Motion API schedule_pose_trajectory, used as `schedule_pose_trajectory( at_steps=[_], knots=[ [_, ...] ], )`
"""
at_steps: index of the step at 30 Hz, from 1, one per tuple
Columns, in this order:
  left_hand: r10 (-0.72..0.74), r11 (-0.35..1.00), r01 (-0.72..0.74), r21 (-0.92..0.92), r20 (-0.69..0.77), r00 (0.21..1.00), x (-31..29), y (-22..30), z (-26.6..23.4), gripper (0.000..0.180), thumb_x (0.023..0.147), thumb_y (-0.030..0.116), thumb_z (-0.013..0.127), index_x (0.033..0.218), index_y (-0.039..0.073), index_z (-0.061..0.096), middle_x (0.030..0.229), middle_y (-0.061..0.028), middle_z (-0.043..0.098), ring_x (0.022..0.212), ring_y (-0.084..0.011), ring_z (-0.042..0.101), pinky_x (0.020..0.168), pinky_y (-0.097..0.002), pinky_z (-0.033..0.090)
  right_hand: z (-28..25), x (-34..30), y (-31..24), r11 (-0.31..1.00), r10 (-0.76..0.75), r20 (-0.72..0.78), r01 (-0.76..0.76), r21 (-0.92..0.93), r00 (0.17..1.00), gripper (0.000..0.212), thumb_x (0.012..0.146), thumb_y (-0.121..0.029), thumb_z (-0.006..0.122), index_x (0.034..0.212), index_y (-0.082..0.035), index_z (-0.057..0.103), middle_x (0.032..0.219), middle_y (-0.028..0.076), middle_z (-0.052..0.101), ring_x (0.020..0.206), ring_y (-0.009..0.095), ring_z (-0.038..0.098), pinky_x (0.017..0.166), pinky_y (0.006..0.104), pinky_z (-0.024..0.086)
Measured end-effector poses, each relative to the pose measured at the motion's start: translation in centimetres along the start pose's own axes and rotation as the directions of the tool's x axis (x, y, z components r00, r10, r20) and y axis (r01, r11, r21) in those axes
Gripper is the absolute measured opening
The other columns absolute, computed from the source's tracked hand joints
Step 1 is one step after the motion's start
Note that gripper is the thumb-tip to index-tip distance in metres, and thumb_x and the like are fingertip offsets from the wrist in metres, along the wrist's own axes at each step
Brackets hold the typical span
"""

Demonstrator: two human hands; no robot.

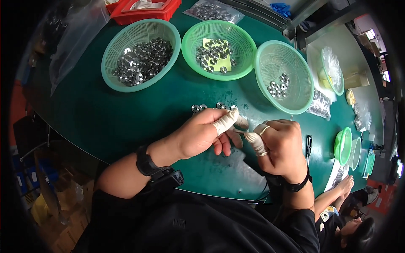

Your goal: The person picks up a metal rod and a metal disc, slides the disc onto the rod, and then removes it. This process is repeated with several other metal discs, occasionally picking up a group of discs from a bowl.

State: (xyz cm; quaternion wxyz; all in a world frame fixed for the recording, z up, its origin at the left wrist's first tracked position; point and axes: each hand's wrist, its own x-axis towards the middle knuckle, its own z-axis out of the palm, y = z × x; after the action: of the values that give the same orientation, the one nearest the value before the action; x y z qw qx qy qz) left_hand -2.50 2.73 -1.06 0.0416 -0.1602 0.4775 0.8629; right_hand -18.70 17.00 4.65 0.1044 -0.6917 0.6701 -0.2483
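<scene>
My left hand (206, 133) is over the table, white finger cots on its thumb and fingertips. Its thumb presses toward the index finger, and whatever lies between them is hidden. My right hand (280, 145), also with white finger cots, is closed in a pinch. A thin, narrow piece (239, 131) sticks out from its fingertips toward the left fingers; its kind is too small to make out. Just beyond the left hand, several small round metal discs (195, 108) with centre holes lie in a loose row on the table.
Behind the hands stand a pale green basket (110, 78) heaped with discs, a bright green basket (190, 63) with discs on yellow paper, and another pale basket (291, 107) with fewer. A black slim tool (309, 145) lies right on the green table (139, 135). A co-worker's hands (346, 185) rest farther right.
</scene>
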Motion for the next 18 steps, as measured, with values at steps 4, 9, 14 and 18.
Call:
schedule_pose_trajectory(
  at_steps=[4,9,14,18],
  knots=[
    [0.002,0.998,0.002,-0.055,0.070,0.998,0.0,0.0,-0.3,0.042,0.106,0.032,0.041,0.123,-0.003,0.055,0.096,-0.0101,0.067,0.071,-0.0132,0.064,0.058,-0.0221,0.048,0.5,-0.1,0.1,1.000,-0.012,0.024,0.011,0.015,1.000,0.015,0.077,-0.011,0.068,0.068,-0.006,0.058,0.056,0.011,0.050,0.049,0.033,0.050,0.049,0.0407,0.040],
    [0.046,0.999,-0.046,-0.001,0.071,0.996,0.0,-0.3,0.0,0.028,0.101,0.019,0.053,0.118,-0.002,0.058,0.094,-0.0087,0.067,0.071,-0.0120,0.064,0.058,-0.0210,0.048,1.4,-0.2,0.6,1.000,-0.025,0.048,0.025,0.001,0.999,0.014,0.076,-0.017,0.072,0.071,-0.009,0.062,0.058,0.008,0.053,0.051,0.031,0.054,0.048,0.0402,0.042],
    [0.114,0.992,-0.112,-0.053,0.025,0.993,0.0,-0.4,0.0,0.020,0.096,0.012,0.059,0.112,-0.001,0.061,0.092,-0.0076,0.068,0.071,-0.0110,0.064,0.058,-0.0205,0.048,1.8,-0.1,0.9,0.994,-0.065,-0.044,0.068,0.080,0.997,0.013,0.079,-0.012,0.068,0.070,-0.007,0.060,0.057,0.009,0.052,0.050,0.031,0.052,0.049,0.0401,0.041],
    [0.156,0.985,-0.156,-0.075,-0.011,0.988,0.0,-0.2,0.1,0.018,0.093,0.008,0.063,0.109,0.000,0.062,0.090,-0.0069,0.068,0.071,-0.0105,0.064,0.059,-0.0201,0.048,2.0,-0.1,1.3,0.987,-0.089,-0.135,0.105,0.122,0.987,0.017,0.082,-0.011,0.066,0.068,-0.006,0.058,0.057,0.010,0.051,0.049,0.030,0.049,0.049,0.0391,0.039]
  ],
)
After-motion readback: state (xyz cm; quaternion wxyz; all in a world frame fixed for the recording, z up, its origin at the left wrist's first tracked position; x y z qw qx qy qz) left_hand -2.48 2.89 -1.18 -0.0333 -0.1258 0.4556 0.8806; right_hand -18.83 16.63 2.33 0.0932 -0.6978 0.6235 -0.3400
